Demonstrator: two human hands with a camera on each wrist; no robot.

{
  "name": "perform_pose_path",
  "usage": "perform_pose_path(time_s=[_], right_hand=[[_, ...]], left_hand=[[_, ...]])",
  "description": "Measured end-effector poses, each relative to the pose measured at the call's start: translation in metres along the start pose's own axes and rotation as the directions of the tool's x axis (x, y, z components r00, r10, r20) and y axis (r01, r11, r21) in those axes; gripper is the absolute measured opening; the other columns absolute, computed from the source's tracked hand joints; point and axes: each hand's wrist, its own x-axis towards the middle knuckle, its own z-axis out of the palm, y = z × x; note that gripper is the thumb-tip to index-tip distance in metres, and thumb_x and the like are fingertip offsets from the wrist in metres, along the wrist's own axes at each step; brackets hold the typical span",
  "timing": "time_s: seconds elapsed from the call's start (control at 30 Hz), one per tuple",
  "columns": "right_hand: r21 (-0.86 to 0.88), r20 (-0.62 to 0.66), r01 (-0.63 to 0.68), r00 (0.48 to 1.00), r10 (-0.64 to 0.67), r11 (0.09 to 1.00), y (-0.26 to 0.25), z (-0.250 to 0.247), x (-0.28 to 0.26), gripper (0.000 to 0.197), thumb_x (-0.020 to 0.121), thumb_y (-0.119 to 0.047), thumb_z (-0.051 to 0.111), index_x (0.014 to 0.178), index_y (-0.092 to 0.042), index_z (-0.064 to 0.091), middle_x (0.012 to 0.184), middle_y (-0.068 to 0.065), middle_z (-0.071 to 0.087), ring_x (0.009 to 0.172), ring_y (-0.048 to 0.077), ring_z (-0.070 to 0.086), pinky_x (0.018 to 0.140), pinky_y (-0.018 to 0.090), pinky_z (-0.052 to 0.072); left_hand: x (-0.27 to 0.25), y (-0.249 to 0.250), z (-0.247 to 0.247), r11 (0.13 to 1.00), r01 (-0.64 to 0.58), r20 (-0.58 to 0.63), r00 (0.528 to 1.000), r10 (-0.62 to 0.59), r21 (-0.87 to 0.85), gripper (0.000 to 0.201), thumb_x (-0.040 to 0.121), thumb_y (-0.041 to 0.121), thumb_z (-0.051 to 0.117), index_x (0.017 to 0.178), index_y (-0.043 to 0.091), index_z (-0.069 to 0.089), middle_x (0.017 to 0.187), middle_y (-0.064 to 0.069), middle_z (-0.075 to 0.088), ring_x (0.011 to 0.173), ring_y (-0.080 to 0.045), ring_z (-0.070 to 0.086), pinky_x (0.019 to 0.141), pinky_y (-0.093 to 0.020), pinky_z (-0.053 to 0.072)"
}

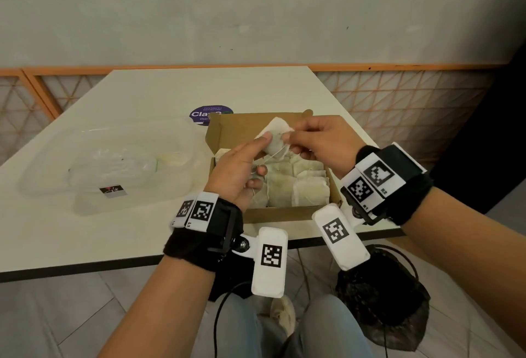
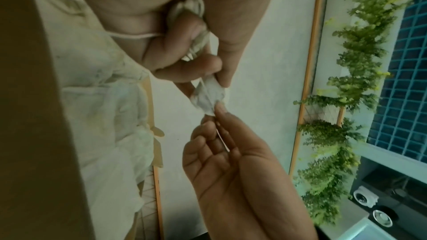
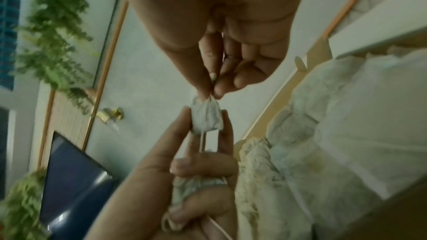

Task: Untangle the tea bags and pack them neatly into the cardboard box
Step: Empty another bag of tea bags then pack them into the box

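Observation:
An open cardboard box (image 1: 242,127) sits mid-table with several pale tea bags (image 1: 307,189) lying flat inside. Above it, both hands hold one white tea bag (image 1: 275,134) (image 2: 209,95) (image 3: 206,116). My left hand (image 1: 267,141) (image 2: 213,79) grips its sides between thumb and forefinger. Its lower curled fingers also clutch a second crumpled tea bag (image 3: 196,187) and loose string (image 2: 134,36). My right hand (image 1: 287,137) (image 3: 211,94) pinches the top end of the white bag, where its string comes out.
A clear plastic container (image 1: 113,164) stands left of the box. A purple round sticker (image 1: 209,114) lies behind the box. The table's front edge (image 1: 113,265) runs just under my wrists. A black bag (image 1: 381,295) sits on the floor at right.

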Motion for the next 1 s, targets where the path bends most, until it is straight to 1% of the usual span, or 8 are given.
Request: perform_pose_path(time_s=[0.1,0.27,0.43,0.53,0.67,0.77,0.83,1.0], right_hand=[[0.062,-0.061,-0.025,0.998,0.028,0.998,0.003,-0.004,0.005,0.014,0.086,-0.023,0.064,0.077,-0.012,0.068,0.064,0.001,0.061,0.059,0.01,0.055,0.06,0.023,0.045],[-0.061,-0.038,0.014,0.999,-0.016,0.998,0.002,-0.003,0.004,0.029,0.091,-0.034,0.054,0.066,-0.02,0.062,0.062,-0.001,0.057,0.061,0.012,0.054,0.065,0.029,0.044],[-0.161,0.045,0.035,0.999,-0.028,0.986,0.002,-0.004,0.0,0.03,0.083,-0.038,0.065,0.087,-0.008,0.067,0.075,0.002,0.063,0.069,0.01,0.056,0.07,0.028,0.046],[-0.156,0.087,0.008,0.996,0.006,0.988,0.003,-0.008,0.001,0.007,0.081,-0.018,0.07,0.081,-0.012,0.066,0.07,-0.001,0.062,0.064,0.008,0.056,0.065,0.021,0.044],[-0.275,0.193,-0.049,0.976,0.105,0.96,0.01,-0.015,0.002,0.012,0.079,-0.011,0.07,0.074,-0.018,0.063,0.072,0.002,0.064,0.066,0.012,0.058,0.062,0.022,0.044],[-0.363,0.317,-0.078,0.927,0.201,0.929,0.013,-0.01,-0.005,0.009,0.08,-0.009,0.07,0.083,-0.016,0.065,0.065,-0.009,0.06,0.052,-0.004,0.055,0.053,0.009,0.041],[-0.437,0.347,-0.049,0.912,0.219,0.898,0.017,0.0,-0.006,0.011,0.079,-0.01,0.07,0.088,-0.014,0.066,0.066,-0.01,0.058,0.057,-0.002,0.054,0.054,0.004,0.041],[-0.52,0.257,-0.061,0.94,0.224,0.852,0.026,0.015,-0.002,0.015,0.079,-0.007,0.069,0.087,-0.017,0.062,0.07,0.001,0.06,0.068,0.017,0.058,0.073,0.029,0.049]], left_hand=[[-0.002,-0.001,-0.003,0.999,0.016,0.0,1.0,-0.016,0.04,0.009,0.086,0.022,0.067,0.088,0.016,0.06,0.067,0.01,0.06,0.041,-0.002,0.038,0.031,-0.012,0.02],[-0.004,0.0,-0.001,0.986,-0.026,0.033,0.999,0.021,0.167,0.015,0.084,0.028,0.07,0.09,0.018,0.061,0.062,0.014,0.058,0.043,-0.003,0.036,0.034,-0.012,0.022],[-0.003,-0.001,-0.003,0.959,-0.085,0.015,0.996,0.084,0.27,0.013,0.083,0.029,0.071,0.091,0.019,0.066,0.075,0.008,0.059,0.045,-0.004,0.039,0.036,-0.013,0.024],[-0.001,0.003,-0.009,0.986,-0.062,-0.068,0.995,0.073,0.155,0.021,0.087,0.031,0.067,0.099,0.015,0.064,0.087,0.005,0.065,0.046,-0.004,0.042,0.034,-0.014,0.025],[0.002,0.01,-0.026,0.997,-0.069,-0.155,0.986,0.064,-0.023,0.015,0.09,0.031,0.063,0.099,0.02,0.061,0.096,0.003,0.066,0.049,-0.004,0.048,0.036,-0.014,0.028],[0.002,0.009,-0.032,0.995,-0.066,-0.157,0.986,0.054,-0.07,0.007,0.09,0.027,0.063,0.095,0.023,0.06,0.092,0.004,0.066,0.051,-0.005,0.047,0.037,-0.014,0.028],[0.002,0.008,-0.033,0.994,-0.058,-0.155,0.987,0.043,-0.09,0.006,0.09,0.025,0.063,0.094,0.022,0.06,0.09,0.004,0.066,0.052,-0.005,0.047,0.037,-0.015,0.028],[0.002,0.009,-0.031,0.972,-0.052,-0.105,0.994,0.028,-0.228,0.008,0.093,0.021,0.058,0.099,0.016,0.058,0.088,0.001,0.065,0.059,-0.007,0.056,0.039,-0.013,0.035]])
